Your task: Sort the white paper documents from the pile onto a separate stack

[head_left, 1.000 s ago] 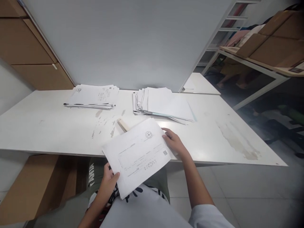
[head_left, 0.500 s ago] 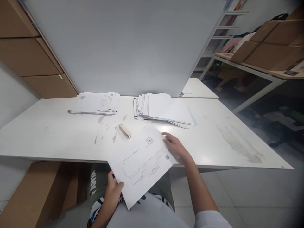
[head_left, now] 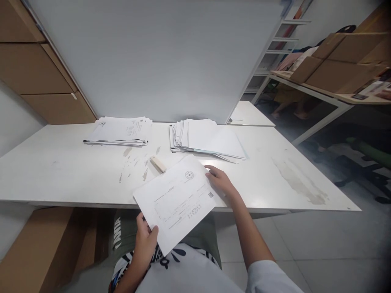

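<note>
A white printed sheet of paper point(head_left: 175, 203), with a round star stamp near its top, lies tilted across the front edge of the table. My left hand point(head_left: 146, 238) pinches its lower left edge, thumb on top. On the other side, my right hand point(head_left: 220, 181) grips the upper right edge, its fingertips partly behind the paper. Just beyond the sheet's top edge is a small cream stapler point(head_left: 158, 165). Farther back, a stack of printed papers point(head_left: 119, 131) sits at the left and a looser stack of papers point(head_left: 210, 140) at the right.
The white table point(head_left: 76, 171) has brown worn patches. A tall grey panel point(head_left: 159, 61) stands at its back, with cardboard boxes point(head_left: 58, 108) at the left. Another cardboard box point(head_left: 39, 248) is below the table. At the right, a second table point(head_left: 317, 91) bears cartons; a person's legs show beneath.
The paper has moved slightly up and is flatter, its top now reaching close to the stapler. Both hands keep their hold. The whole view has shifted a little.
</note>
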Demonstrator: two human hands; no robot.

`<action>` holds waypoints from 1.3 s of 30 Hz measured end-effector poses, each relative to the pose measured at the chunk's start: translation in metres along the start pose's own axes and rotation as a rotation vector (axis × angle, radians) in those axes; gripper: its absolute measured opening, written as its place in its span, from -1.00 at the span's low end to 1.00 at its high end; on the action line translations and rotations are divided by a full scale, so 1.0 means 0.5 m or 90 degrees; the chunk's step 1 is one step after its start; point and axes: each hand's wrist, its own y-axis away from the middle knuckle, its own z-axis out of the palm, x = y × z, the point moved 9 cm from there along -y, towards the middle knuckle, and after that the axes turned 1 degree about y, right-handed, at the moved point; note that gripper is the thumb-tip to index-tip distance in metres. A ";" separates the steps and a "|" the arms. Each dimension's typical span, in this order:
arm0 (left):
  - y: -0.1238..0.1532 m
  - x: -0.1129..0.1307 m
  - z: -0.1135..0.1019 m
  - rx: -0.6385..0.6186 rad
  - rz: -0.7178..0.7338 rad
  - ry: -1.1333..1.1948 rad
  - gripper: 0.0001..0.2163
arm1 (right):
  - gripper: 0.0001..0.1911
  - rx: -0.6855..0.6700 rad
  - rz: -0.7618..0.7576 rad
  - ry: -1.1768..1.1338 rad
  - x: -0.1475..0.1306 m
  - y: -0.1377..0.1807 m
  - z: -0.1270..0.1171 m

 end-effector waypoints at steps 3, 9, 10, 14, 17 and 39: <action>-0.013 -0.008 0.001 0.005 -0.022 0.025 -0.40 | -0.58 -0.011 0.014 0.079 -0.007 -0.016 0.001; -0.030 0.037 -0.046 0.108 0.085 0.051 -0.39 | -0.57 -0.011 -0.009 0.093 -0.040 -0.046 0.025; -0.023 0.068 -0.062 0.159 0.164 0.027 -0.39 | -0.56 0.003 -0.011 0.082 -0.042 -0.052 0.028; 0.018 0.233 -0.031 0.207 0.550 -0.170 -0.46 | -0.57 0.048 0.025 0.081 -0.031 -0.068 0.036; -0.035 0.325 0.098 0.006 0.664 -0.352 -0.60 | -0.58 0.058 0.046 0.093 -0.027 -0.073 0.037; -0.326 0.323 0.271 -0.033 0.480 -0.638 -0.58 | -0.59 0.074 -0.019 0.087 -0.040 -0.083 0.066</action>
